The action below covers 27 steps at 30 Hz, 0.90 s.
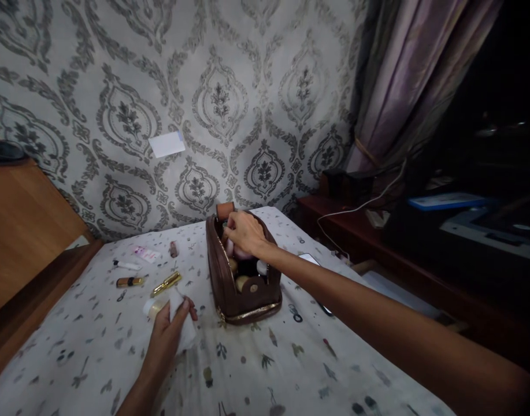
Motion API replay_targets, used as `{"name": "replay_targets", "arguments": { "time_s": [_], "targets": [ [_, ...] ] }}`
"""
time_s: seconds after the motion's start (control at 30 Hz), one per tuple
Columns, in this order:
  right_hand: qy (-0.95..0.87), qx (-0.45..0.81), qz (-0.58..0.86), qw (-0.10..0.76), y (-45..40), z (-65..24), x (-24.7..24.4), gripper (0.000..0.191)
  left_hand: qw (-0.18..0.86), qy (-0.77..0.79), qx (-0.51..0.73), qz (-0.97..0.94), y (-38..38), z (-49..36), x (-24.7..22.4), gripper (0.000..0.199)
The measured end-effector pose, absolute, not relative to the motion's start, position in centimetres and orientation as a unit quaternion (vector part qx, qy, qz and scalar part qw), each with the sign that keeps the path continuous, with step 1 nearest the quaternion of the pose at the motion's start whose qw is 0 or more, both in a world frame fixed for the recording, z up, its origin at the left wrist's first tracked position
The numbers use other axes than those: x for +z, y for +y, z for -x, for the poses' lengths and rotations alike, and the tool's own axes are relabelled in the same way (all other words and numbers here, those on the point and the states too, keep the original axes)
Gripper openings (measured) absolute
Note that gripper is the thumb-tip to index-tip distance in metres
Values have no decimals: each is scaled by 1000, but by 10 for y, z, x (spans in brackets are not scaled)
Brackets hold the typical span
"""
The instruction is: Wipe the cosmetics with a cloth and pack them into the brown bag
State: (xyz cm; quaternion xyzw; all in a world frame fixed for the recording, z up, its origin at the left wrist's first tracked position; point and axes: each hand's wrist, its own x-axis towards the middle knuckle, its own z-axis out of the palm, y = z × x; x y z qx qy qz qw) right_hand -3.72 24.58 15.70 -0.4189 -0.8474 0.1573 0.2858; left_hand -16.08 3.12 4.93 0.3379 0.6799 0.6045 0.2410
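A brown cosmetic bag (249, 303) with a gold zip stands unzipped on the bed, several bottles and jars inside it. My right hand (246, 232) reaches into its far part with fingers bent together; whatever they grip is hidden. Lower left, my left hand (171, 323) is closed on a crumpled white wipe (186, 334). Against that wipe sits a small white and gold jar (153, 308); whether the fingers touch it I cannot tell. Beyond lie a gold tube (166, 283), a dark tube with a gold cap (129, 282) and a white tube (126, 265).
A pink-printed packet (147, 253) and a small brownish item (173, 249) lie farther back on the patterned sheet (247, 381). Right of the bag, a phone (310, 259) is partly behind my forearm. A wooden panel (26, 225) borders the left, a dark red shelf (329, 225) the right.
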Motion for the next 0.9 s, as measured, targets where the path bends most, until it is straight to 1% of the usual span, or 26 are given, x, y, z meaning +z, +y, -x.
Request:
{"name": "replay_targets", "arguments": {
  "time_s": [0.13, 0.23, 0.3, 0.33, 0.4, 0.47, 0.57, 0.63, 0.73, 0.83, 0.9],
  "targets": [
    [-840, 170, 407, 316, 242, 26, 164, 9, 227, 677, 605, -352, 31, 158, 57, 52],
    [-834, 181, 382, 355, 228, 11, 167, 10, 245, 671, 608, -347, 30, 159, 57, 51],
    [-821, 213, 330, 414, 210, 1, 165, 11, 264, 664, 615, -332, 30, 161, 54, 50],
    [-812, 238, 285, 450, 198, -3, 162, 12, 273, 661, 622, -320, 30, 162, 52, 49],
    [-802, 271, 197, 495, 172, -8, 152, 16, 285, 655, 636, -293, 30, 162, 48, 49],
    [-814, 287, 130, 487, 146, -7, 136, 20, 289, 651, 645, -279, 31, 160, 47, 49],
    [-839, 325, 71, 432, 117, 3, 107, 23, 270, 641, 662, -281, 31, 158, 49, 49],
    [-838, 361, 71, 403, 106, 17, 87, 21, 248, 644, 669, -278, 30, 157, 52, 49],
    [-812, 433, 97, 379, 98, 40, 63, 15, 246, 640, 672, -280, 28, 156, 55, 55],
    [-774, 514, 117, 351, 95, 56, 48, 27, 253, 633, 672, -289, 26, 157, 54, 60],
    [-747, 561, 122, 336, 94, 63, 42, 31, 253, 636, 668, -294, 26, 160, 52, 60]
  ]
}}
